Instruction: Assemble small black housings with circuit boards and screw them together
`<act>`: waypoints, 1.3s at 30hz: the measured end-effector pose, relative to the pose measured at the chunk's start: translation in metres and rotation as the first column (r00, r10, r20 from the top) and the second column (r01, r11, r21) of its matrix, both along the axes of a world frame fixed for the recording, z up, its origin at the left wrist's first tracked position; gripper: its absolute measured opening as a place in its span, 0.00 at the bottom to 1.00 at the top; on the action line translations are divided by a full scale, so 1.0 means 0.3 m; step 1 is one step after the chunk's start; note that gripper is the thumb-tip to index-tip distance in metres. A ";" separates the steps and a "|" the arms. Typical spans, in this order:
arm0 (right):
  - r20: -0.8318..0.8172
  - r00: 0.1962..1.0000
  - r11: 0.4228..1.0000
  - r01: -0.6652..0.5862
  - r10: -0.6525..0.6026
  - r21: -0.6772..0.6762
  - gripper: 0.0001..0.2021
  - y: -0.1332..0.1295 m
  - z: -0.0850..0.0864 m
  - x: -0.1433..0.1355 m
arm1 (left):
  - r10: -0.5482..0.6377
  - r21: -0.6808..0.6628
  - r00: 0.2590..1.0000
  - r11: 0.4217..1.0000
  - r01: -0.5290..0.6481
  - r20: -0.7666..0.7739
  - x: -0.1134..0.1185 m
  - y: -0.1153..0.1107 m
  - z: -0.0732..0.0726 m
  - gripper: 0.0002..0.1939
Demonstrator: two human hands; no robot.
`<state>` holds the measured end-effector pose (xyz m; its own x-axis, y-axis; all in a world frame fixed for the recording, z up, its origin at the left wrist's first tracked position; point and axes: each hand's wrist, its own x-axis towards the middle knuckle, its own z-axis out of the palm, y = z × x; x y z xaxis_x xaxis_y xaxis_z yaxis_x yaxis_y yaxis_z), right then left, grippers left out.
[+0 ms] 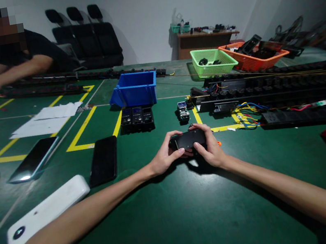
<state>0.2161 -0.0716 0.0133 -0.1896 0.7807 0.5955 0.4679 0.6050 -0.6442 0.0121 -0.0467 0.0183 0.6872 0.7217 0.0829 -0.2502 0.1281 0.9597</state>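
Note:
Between both hands, just above the green table (179, 219), is a small black rectangular casing (189, 139). My left hand (167, 154) grips its left end, thumb laid along the lower edge. At the right end my right hand (209, 147) is closed round it, thumb on the near face. Its underside and most fingertips are hidden. Beyond the hands stands a small module with bare electronics and a little screen (183, 111). Several black box-shaped units with small screens (136, 119) stand in a row to its left. A small orange piece (219, 143) shows beside my right hand.
A blue bin (135, 89), green basket (214, 62) and orange basket (255, 56) stand farther back. Long black rails with loose wires (239, 92) lie right. Two phones (103, 161), a white device (47, 214) and papers (45, 120) lie left. Another person (42, 52) leans over the table.

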 end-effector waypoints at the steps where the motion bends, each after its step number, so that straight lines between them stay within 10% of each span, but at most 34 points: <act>1: -0.001 1.000 1.000 -0.003 0.003 -0.003 0.24 0.000 0.000 0.001 | -0.001 -0.008 1.000 1.000 0.001 0.002 0.000 0.001 0.000 0.29; 39: 0.234 0.971 0.976 -0.090 0.042 0.198 0.30 -0.002 -0.014 0.004 | 0.144 -0.034 0.988 0.989 -0.145 -0.048 -0.007 0.021 -0.027 0.26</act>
